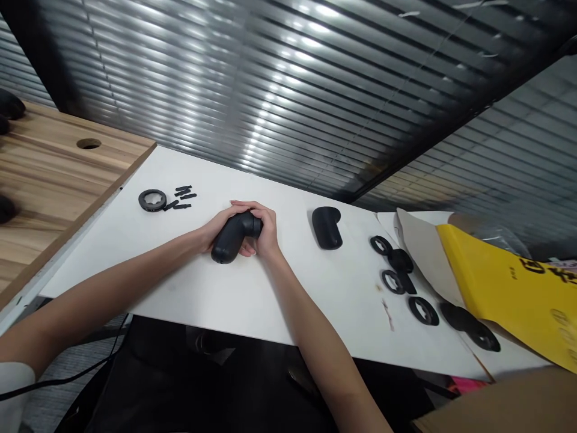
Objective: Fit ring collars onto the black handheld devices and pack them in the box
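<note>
A black, curved plastic housing point(231, 239) with a bent neck is held between both hands, just above the white table point(216, 294). My left hand point(215, 231) wraps its left side, fingers reaching behind the top. My right hand point(269, 233) closes round the short neck end, with the thumb on top and some fingers underneath. To the right lies a similar black curved shell point(324, 230), apart from both hands. Left of my hands, a black ring point(143, 202) rests beside several small black strips point(185, 195).
Several more black rings point(433, 316) and black rounded pieces point(401, 260) lie at the table's right. Beyond them is a yellow printed package point(509, 282). A wood-grain desk point(58, 162) adjoins on the left. Metallic blinds point(216, 90) stand behind the table.
</note>
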A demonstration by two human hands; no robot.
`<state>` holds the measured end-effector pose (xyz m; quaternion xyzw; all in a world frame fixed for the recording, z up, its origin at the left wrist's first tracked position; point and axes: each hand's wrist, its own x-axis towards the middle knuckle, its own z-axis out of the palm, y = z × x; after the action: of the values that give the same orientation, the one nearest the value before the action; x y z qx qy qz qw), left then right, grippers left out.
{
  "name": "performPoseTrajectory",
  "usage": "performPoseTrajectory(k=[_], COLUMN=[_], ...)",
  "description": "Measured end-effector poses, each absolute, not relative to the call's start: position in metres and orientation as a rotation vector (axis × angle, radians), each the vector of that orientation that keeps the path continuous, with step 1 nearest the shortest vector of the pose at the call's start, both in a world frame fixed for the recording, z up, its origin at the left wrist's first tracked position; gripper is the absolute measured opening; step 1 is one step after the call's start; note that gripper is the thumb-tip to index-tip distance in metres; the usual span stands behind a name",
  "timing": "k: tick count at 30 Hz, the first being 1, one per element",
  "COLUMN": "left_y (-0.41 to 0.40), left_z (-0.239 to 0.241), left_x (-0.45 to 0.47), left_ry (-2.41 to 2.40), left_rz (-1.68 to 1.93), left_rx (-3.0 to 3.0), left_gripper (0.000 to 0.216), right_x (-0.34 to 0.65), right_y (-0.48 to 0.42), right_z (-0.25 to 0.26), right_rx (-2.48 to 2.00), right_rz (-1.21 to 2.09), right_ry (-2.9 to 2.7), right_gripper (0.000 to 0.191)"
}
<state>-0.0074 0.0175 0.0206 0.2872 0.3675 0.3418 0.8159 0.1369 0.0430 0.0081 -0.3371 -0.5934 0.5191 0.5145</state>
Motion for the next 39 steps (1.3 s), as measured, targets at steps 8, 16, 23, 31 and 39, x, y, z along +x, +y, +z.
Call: performPoseTrajectory(k=[8,16,23,31,39], left_y=[0.017,0.011,0.013,0.014,0.01], left_z=[0.021,0.027,0.026,0.022,0.011], left_x=[-0.009,-0.007,-0.008,-0.006,0.0], left_ry=[0.766,0.844,0.822,0.788,0.792], left_rz=[0.719,0.755,0.761,0.79,0.887], left_rx=[0.613,0.585,0.595,0.662,0.853], left_gripper=[0.056,0.059,0.059,0.055,0.04], right_x=[0.138,0.135,0.142,0.142,0.139], right_y=[0.04,0.036,0.041,0.043,0.038], right_z=[0.005,0.009,0.016,0.023,0.028], right_rx=[-0.821,-0.868,-0.825,-0.785,-0.834], right_rz=[1.201,1.151,1.071,1.467,1.602], right_ry=[-1.464,-1.509,-1.593,-1.313,-1.317], right_gripper=[0.043,0.039,0.034,0.06,0.061])
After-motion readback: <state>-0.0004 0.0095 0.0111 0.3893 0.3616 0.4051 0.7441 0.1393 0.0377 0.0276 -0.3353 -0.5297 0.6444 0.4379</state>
